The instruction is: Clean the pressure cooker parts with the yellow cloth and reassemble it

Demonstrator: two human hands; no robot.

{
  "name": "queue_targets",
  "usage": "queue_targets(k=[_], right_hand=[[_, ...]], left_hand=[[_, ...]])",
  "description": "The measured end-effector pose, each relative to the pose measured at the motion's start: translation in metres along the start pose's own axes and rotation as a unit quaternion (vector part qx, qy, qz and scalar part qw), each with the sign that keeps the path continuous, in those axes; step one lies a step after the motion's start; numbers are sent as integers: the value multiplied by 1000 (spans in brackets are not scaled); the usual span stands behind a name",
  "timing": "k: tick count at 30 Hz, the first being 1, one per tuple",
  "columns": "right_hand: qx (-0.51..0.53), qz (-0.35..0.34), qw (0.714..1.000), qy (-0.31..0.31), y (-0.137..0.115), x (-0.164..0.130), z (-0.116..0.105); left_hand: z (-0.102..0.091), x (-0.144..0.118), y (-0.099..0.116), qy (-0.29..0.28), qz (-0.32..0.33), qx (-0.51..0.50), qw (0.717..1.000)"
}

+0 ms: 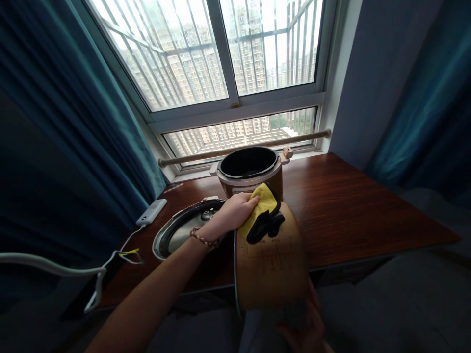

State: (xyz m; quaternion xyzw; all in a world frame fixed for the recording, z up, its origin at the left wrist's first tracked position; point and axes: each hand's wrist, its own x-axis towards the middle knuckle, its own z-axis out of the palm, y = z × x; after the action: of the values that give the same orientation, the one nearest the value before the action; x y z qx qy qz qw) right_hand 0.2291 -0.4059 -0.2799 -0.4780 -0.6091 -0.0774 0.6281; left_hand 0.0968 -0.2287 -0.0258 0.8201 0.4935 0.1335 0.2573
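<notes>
A gold-coloured inner pot (270, 264) is held tipped on its side at the near table edge, its printed measuring marks turned upward. A yellow-and-black cloth (263, 215) is pressed flat against its upper outside wall.

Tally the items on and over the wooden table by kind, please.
Cooker base: 1
Inner pot: 1
Lid: 1
Cloth: 1
Phone: 1
Cable: 1
Total: 6
</notes>
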Motion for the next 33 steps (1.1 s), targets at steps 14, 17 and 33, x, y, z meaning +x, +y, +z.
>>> queue_targets(k=[14,17,33], right_hand=[[-68,-10,993,-96,-45,57,-12],[-72,-34,995,-68,-43,47,-10],[-59,-10,997,-51,-39,35,2]], left_hand=[[-13,-27,35,-118,272,123,947],[-3,-30,49,-106,343,182,915],[-15,49,-6,-178,192,86,961]])
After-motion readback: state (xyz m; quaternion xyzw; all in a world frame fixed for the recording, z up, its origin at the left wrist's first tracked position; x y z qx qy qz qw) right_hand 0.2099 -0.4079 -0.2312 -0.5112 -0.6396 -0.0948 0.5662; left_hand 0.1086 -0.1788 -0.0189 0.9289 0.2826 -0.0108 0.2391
